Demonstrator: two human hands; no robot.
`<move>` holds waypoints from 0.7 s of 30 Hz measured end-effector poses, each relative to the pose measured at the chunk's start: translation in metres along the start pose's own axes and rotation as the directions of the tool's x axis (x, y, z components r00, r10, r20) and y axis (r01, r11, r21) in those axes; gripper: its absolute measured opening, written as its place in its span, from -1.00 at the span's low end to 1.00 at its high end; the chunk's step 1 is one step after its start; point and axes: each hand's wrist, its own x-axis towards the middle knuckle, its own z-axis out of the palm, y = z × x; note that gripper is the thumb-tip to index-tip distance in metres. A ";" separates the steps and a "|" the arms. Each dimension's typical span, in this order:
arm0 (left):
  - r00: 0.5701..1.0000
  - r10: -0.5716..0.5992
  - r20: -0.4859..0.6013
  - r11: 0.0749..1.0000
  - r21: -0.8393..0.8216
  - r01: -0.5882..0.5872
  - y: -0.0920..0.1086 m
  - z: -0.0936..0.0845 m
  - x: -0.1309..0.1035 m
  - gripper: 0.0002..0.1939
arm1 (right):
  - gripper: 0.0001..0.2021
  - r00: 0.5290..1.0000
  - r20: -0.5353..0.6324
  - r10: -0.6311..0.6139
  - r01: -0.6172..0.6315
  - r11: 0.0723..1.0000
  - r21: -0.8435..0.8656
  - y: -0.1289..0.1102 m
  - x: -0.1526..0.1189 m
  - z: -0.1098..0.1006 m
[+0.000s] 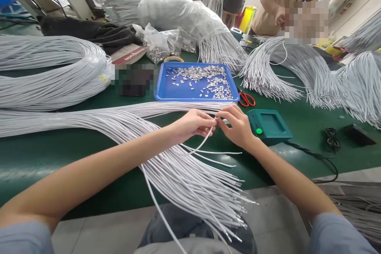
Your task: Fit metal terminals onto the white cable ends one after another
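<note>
My left hand pinches a single white cable close to its end, in front of the blue tray. Fingertips of my right hand close round the tip of that same cable, touching or nearly touching my left fingers; any small part at the tip is too hidden to make out. Below both hands a thick bundle of white cables fans out over the table's front edge. Small silvery metal pieces lie scattered in the blue tray.
Right of my hands sit a green device, red-handled scissors and a black cord. Large cable bundles lie at the left, back and right. Clear bags stand behind the tray. Across the table stands a person.
</note>
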 end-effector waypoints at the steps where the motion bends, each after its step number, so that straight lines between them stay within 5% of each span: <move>1: 1.000 0.002 0.006 1.000 -0.003 -0.002 0.000 0.000 0.000 -0.82 | -0.86 0.999 0.006 -0.033 0.033 0.999 -0.032 0.001 0.000 -0.001; 6: 1.000 0.001 0.008 1.000 0.014 -0.001 0.000 0.002 -0.002 -0.84 | -0.82 0.998 0.033 -0.060 0.061 0.998 -0.033 0.001 -0.002 -0.002; 9: 0.998 0.052 0.031 0.994 0.097 -0.055 -0.002 0.003 -0.001 -0.85 | -0.81 0.989 0.049 0.141 -0.146 0.983 0.111 -0.005 0.000 -0.003; 11: 0.972 0.234 0.019 0.925 0.304 -0.229 -0.006 0.001 0.000 -0.90 | -0.83 0.926 0.132 0.353 -0.376 0.878 0.296 -0.011 0.002 -0.003; 12: 0.928 0.373 0.015 0.828 0.447 -0.340 -0.009 0.000 0.001 -0.93 | -0.83 0.875 0.204 0.439 -0.484 0.779 0.398 -0.015 0.004 -0.004; 14: 0.772 0.630 0.078 0.530 0.684 -0.502 -0.016 -0.004 0.001 -0.91 | -0.77 0.750 0.389 0.535 -0.653 0.504 0.565 -0.023 0.008 -0.006; 16: 0.633 0.754 0.177 0.300 0.764 -0.571 -0.022 -0.006 0.002 -0.84 | -0.65 0.636 0.564 0.528 -0.745 0.230 0.625 -0.029 0.012 -0.010; 17: 0.602 0.772 0.203 0.258 0.765 -0.590 -0.025 -0.007 0.002 -0.82 | -0.62 0.595 0.618 0.514 -0.772 0.151 0.617 -0.030 0.014 -0.013; 19: 0.622 0.765 0.170 0.324 0.732 -0.599 -0.030 -0.006 0.004 -0.84 | -0.66 0.584 0.606 0.540 -0.792 0.219 0.569 -0.028 0.016 -0.021; 21: 0.725 0.683 0.089 0.511 0.652 -0.561 -0.033 -0.004 0.007 -0.80 | -0.79 0.675 0.435 0.596 -0.738 0.545 0.398 -0.021 0.015 -0.032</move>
